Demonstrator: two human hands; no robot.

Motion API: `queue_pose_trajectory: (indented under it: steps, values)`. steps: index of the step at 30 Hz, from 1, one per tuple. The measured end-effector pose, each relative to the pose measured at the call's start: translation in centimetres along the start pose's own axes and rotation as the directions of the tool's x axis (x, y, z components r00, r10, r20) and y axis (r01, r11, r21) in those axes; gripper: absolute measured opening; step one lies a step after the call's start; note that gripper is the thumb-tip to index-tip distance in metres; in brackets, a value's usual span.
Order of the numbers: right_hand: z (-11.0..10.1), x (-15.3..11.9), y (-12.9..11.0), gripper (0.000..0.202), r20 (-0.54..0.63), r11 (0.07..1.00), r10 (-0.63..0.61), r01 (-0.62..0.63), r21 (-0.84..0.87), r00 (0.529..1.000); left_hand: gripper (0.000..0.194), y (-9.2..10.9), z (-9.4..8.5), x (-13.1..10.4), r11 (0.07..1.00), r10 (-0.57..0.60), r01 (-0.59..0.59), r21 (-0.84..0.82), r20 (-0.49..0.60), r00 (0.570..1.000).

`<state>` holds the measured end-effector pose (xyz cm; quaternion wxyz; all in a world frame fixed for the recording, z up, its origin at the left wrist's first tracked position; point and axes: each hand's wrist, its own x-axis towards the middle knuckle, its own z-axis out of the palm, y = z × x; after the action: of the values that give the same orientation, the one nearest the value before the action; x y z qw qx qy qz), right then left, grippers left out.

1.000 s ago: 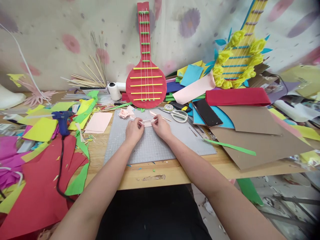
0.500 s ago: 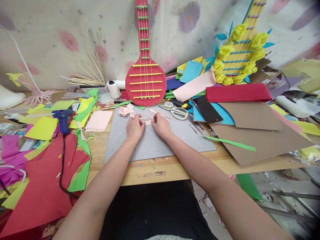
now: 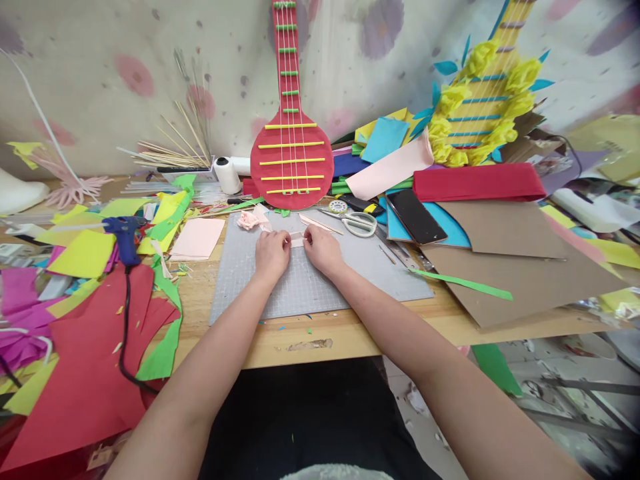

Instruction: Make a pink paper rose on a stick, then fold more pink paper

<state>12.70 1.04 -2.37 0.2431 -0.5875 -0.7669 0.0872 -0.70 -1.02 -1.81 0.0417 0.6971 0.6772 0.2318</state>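
Between my two hands, low over the grey cutting mat, a small pale pink paper strip is stretched. My left hand pinches its left end, and my right hand pinches its right end. The fingers of both hands are curled, and the fingertips partly cover the strip. A pink paper rose lies just beyond my left hand. Scissors and a thin wooden stick rest beyond and to the right of my right hand.
A red paper lute leans upright behind the mat. At left are a blue glue gun, pink paper squares and coloured scraps. To the right lie a black phone, brown cardboard and a yellow flowered lute.
My left hand has shifted slightly right, nearer my right hand. Its fingers have curled further over the strip. The whole view has tilted very slightly.
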Motion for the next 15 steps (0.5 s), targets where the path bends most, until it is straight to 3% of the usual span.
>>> queue_pose_trajectory:
  steps: [5, 15]
  values:
    - [-0.13, -0.21, -0.32, 0.021, 0.049, 0.988, -0.073, 0.079, -0.130, 0.996, 0.020, 0.00, 0.15, -0.03, 0.999, 0.022, -0.021, 0.038, -0.013, 1.000]
    - [-0.06, -0.26, -0.97, 0.023, 0.057, 0.982, -0.060, 0.069, -0.177, 0.997, 0.018, 0.18, 0.27, 0.10, 0.999, -0.014, 0.015, 0.031, -0.045, 0.999]
